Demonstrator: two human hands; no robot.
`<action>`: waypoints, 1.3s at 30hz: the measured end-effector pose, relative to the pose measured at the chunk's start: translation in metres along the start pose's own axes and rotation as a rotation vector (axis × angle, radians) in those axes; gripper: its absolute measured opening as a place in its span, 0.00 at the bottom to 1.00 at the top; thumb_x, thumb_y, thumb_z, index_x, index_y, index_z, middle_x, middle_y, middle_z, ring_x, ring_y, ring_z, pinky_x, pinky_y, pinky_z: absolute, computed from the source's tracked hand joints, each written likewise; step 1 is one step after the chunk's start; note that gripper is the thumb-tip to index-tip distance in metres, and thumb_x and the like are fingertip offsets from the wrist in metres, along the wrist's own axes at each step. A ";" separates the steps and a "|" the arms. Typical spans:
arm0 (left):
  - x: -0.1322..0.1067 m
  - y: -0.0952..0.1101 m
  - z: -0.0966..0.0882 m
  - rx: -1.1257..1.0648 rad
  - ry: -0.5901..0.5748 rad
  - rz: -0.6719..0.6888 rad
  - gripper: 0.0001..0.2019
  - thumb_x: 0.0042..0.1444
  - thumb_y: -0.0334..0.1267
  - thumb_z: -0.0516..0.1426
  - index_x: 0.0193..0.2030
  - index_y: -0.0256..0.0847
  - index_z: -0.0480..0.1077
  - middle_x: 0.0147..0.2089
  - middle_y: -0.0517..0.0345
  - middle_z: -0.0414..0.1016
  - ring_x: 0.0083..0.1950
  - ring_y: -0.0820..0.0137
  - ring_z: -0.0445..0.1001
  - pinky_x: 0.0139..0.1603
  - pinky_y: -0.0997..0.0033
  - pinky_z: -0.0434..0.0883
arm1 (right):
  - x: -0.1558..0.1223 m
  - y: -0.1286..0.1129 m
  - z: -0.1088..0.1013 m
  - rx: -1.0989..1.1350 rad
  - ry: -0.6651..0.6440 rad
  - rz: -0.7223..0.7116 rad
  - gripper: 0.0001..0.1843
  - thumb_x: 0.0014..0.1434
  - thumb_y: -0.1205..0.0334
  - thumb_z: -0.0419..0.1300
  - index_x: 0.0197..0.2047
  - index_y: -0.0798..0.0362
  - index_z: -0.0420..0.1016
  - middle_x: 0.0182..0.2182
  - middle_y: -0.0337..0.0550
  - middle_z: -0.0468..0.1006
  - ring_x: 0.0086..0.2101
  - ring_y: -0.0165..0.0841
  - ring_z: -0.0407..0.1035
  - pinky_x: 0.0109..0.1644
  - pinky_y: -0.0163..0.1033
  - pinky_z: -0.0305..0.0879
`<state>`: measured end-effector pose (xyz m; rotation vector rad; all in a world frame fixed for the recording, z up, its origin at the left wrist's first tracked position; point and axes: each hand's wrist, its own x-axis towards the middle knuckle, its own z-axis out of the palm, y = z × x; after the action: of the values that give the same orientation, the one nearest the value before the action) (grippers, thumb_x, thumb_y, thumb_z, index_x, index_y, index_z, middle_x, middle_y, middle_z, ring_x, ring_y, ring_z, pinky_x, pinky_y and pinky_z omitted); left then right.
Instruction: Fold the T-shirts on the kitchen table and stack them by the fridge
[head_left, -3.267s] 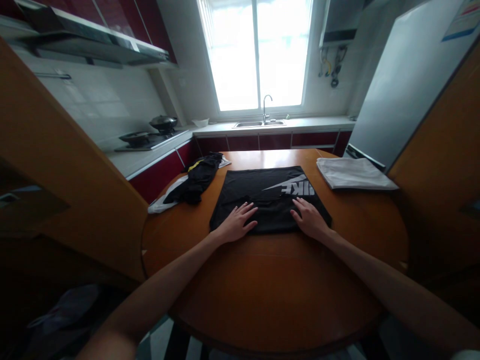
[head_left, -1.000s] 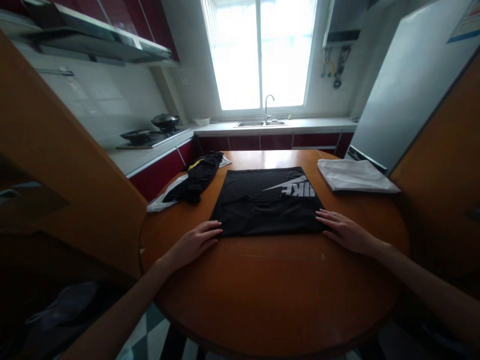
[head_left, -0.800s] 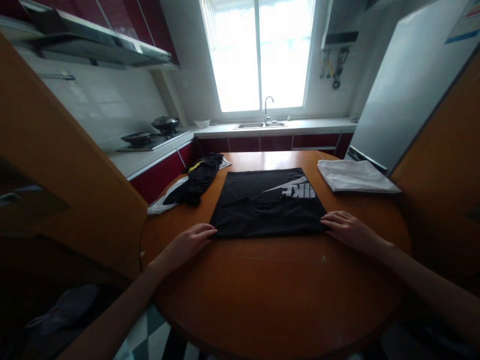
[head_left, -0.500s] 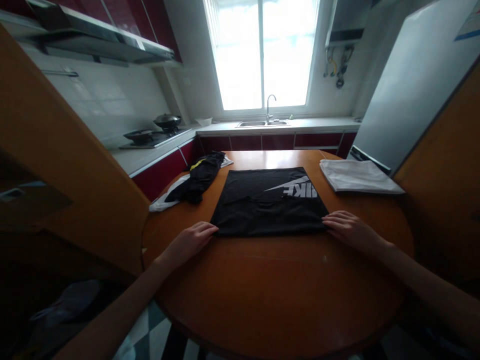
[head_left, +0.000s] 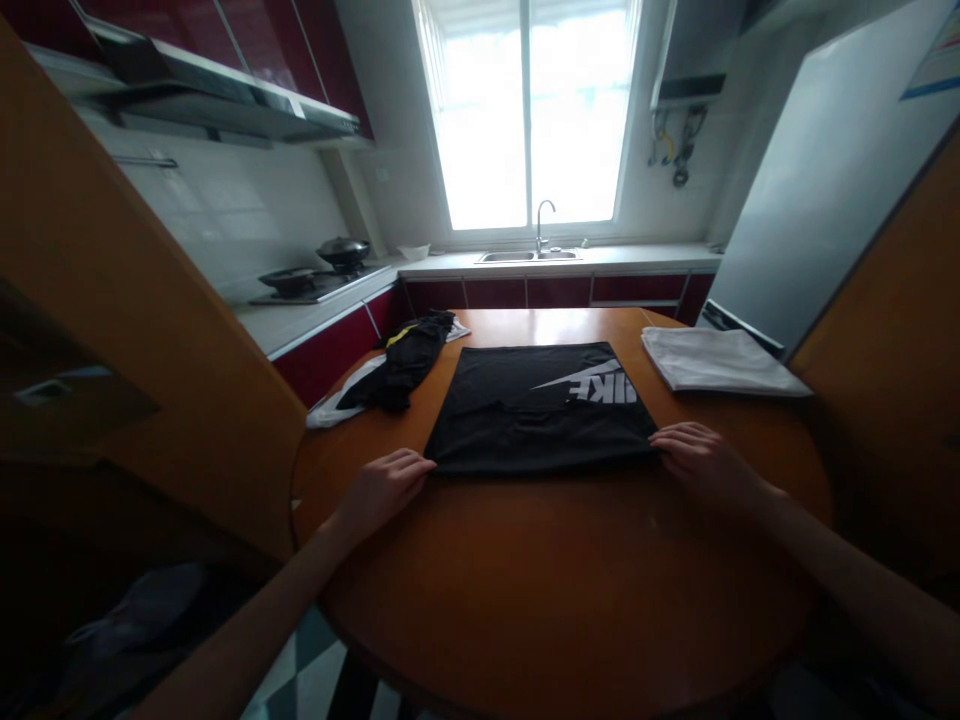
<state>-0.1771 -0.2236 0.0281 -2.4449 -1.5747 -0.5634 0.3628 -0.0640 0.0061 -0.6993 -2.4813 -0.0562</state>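
Note:
A black T-shirt (head_left: pixel 525 400) with a large grey logo lies folded into a flat shape on the wooden table (head_left: pixel 555 590). Its near part is doubled over, making a straight front edge. My left hand (head_left: pixel 386 487) pinches the near left corner of the shirt, thumb and fingers together. At the near right corner, my right hand (head_left: pixel 697 455) pinches the cloth in the same way. The fingertips partly cover both corners.
Crumpled black and white clothes (head_left: pixel 405 365) lie at the table's left. A folded white cloth (head_left: pixel 724 360) rests at the right, near the fridge (head_left: pixel 817 180). Beyond the table are a counter with a sink (head_left: pixel 510 257) and a stove with pans (head_left: pixel 343 250).
The view has tilted slightly, so the whole scene sits a little lower and to the right. Both hands keep hold of the shirt's near corners, and the shirt's shape is nearly the same.

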 end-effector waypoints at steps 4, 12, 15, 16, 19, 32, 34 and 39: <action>-0.008 0.001 -0.009 -0.009 0.013 0.002 0.12 0.66 0.35 0.53 0.47 0.44 0.78 0.44 0.54 0.81 0.45 0.66 0.79 0.48 0.67 0.76 | -0.002 -0.002 -0.008 0.043 -0.003 -0.001 0.12 0.65 0.64 0.57 0.48 0.48 0.80 0.46 0.47 0.83 0.47 0.42 0.76 0.53 0.51 0.73; -0.027 0.018 -0.028 -0.135 -0.008 0.027 0.12 0.64 0.32 0.53 0.48 0.44 0.76 0.48 0.54 0.79 0.50 0.66 0.77 0.52 0.67 0.75 | -0.016 -0.037 -0.028 0.144 -0.063 0.025 0.10 0.61 0.65 0.59 0.44 0.47 0.79 0.44 0.47 0.81 0.44 0.42 0.76 0.49 0.47 0.74; -0.028 0.024 -0.026 -0.193 0.019 -0.004 0.11 0.64 0.32 0.52 0.47 0.43 0.75 0.52 0.51 0.77 0.53 0.65 0.76 0.55 0.66 0.74 | -0.022 -0.043 -0.027 0.159 -0.061 0.040 0.09 0.61 0.65 0.59 0.44 0.47 0.78 0.43 0.47 0.80 0.43 0.42 0.75 0.48 0.47 0.74; -0.029 0.025 -0.024 -0.207 0.020 -0.013 0.11 0.65 0.32 0.52 0.47 0.43 0.74 0.53 0.51 0.76 0.54 0.64 0.76 0.55 0.66 0.74 | -0.023 -0.044 -0.026 0.162 -0.060 0.041 0.09 0.61 0.65 0.59 0.44 0.46 0.78 0.43 0.47 0.80 0.43 0.41 0.75 0.47 0.47 0.74; -0.030 0.023 -0.018 -0.238 -0.020 -0.012 0.10 0.64 0.34 0.54 0.50 0.44 0.74 0.55 0.50 0.74 0.56 0.64 0.75 0.57 0.64 0.74 | -0.027 -0.043 -0.023 0.150 -0.088 0.029 0.10 0.62 0.65 0.59 0.45 0.46 0.78 0.43 0.47 0.80 0.43 0.41 0.75 0.49 0.47 0.75; -0.029 0.015 -0.021 -0.239 -0.097 0.046 0.13 0.66 0.42 0.57 0.53 0.47 0.78 0.53 0.52 0.80 0.57 0.62 0.76 0.59 0.61 0.74 | -0.034 -0.046 -0.022 0.141 -0.112 0.047 0.10 0.64 0.58 0.61 0.46 0.43 0.82 0.47 0.46 0.80 0.48 0.43 0.75 0.53 0.50 0.74; -0.021 0.011 -0.022 -0.258 -0.063 -0.059 0.15 0.67 0.46 0.56 0.54 0.46 0.77 0.54 0.51 0.79 0.55 0.61 0.77 0.58 0.62 0.74 | -0.026 -0.045 -0.020 0.158 -0.059 0.123 0.10 0.65 0.54 0.60 0.45 0.44 0.82 0.46 0.47 0.80 0.47 0.43 0.75 0.52 0.49 0.75; 0.022 -0.024 -0.001 -0.317 0.019 -0.366 0.20 0.63 0.53 0.56 0.51 0.41 0.77 0.48 0.49 0.80 0.44 0.61 0.79 0.48 0.63 0.76 | 0.013 -0.012 0.004 0.155 0.092 0.431 0.15 0.65 0.51 0.57 0.45 0.48 0.82 0.43 0.49 0.82 0.41 0.43 0.77 0.47 0.48 0.75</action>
<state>-0.1906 -0.1953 0.0369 -2.3532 -2.0820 -0.9583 0.3457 -0.0673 0.0112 -1.1175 -2.1704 0.2556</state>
